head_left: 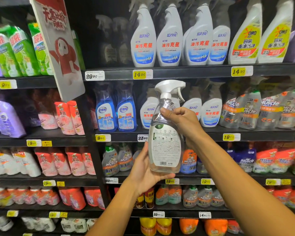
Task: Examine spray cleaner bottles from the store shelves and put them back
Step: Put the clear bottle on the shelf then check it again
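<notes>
Clear spray bottle (165, 133), white trigger, back label

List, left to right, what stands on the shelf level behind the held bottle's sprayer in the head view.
Purple refill pouches → pink-red pouches → two blue glass-cleaner bottles → white spray bottles, partly hidden by the clear spray bottle → grey Mr Muscle bottles.

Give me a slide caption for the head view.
Both hands, left hand and right hand, hold a clear plastic spray bottle upright before stocked store shelves.
</notes>
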Demonstrator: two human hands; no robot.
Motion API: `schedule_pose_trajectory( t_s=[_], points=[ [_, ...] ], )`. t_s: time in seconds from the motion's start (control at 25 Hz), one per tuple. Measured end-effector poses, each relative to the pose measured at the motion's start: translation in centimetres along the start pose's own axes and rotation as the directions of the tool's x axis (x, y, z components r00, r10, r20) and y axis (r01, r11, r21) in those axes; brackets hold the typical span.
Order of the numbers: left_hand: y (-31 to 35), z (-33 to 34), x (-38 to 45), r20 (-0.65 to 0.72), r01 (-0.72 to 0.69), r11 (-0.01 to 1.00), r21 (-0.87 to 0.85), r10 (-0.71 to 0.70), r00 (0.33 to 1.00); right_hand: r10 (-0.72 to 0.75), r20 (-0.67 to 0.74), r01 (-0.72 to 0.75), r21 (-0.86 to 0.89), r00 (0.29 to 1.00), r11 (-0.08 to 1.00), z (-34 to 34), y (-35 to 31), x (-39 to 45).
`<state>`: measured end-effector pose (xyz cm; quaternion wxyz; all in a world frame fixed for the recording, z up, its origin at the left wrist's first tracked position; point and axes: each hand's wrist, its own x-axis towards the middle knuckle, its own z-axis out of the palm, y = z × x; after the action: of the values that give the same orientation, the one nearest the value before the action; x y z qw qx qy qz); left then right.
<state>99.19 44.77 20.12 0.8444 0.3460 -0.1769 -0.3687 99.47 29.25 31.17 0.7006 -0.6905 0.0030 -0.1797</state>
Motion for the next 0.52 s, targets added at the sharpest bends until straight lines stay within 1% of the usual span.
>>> schedule_pose_trajectory(
  t_s=[0.2,0.32,0.52],
  points=[
    [-0.10,0.06,0.18,0.031,0.009,1.000,-0.002,-0.009,0.999,-0.016,-0.007,0.016,0.001,1.000,1.000,0.00,-0.03,-0.14],
    [-0.36,0.10,0.20,0.041,0.024,0.999,-0.035,-0.022,0.999,0.003,0.023,-0.003,-0.010,1.000,1.000,-0.17,0.11,-0.06],
    [-0.72,-0.06,0.34,0.032,0.040,0.998,-0.040,-0.039,0.999,0.034,0.074,-0.034,-0.009,0.997,0.999,-0.80,0.29,-0.04]
  ],
)
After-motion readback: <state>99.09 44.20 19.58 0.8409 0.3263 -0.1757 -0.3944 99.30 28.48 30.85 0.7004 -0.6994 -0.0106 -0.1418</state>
